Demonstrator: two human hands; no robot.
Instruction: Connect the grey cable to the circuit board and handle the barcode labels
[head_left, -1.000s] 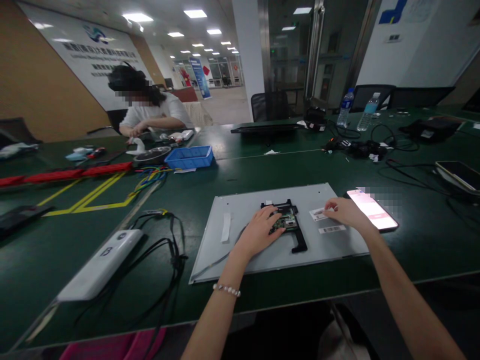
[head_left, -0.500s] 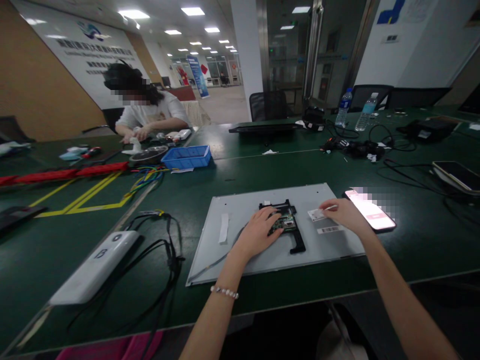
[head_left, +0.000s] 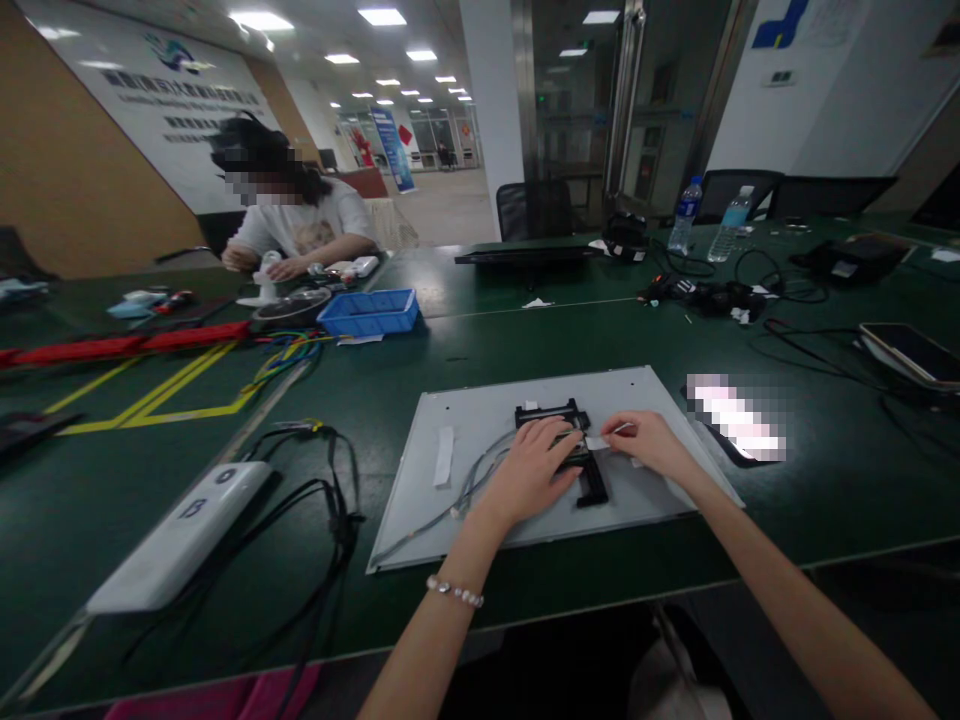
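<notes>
A pale grey flat panel (head_left: 630,388) lies in front of me, with a black frame (head_left: 593,488) on it. My left hand (head_left: 525,470) rests over this frame, fingers spread, hiding most of the circuit board inside. A loop of thin grey cable (head_left: 466,492) runs out from beneath that hand across the panel. My right hand (head_left: 646,442) is closed in a pinch at the frame's right side. Its fingertips hold a small pale flat piece (head_left: 598,442), whose kind I cannot make out. A white strip (head_left: 445,457) is on the panel's left part.
To the right lies a lit phone (head_left: 735,420). A white case (head_left: 184,535) and black cables (head_left: 341,520) are at left. Further back are a blue basket (head_left: 369,312), a dark flat screen (head_left: 525,257) and two bottles (head_left: 731,225). A co-worker (head_left: 300,215) sits across the table.
My right hand has moved left to the frame, bringing the pale piece with it. My left hand has shifted slightly right, and more grey cable shows beside it.
</notes>
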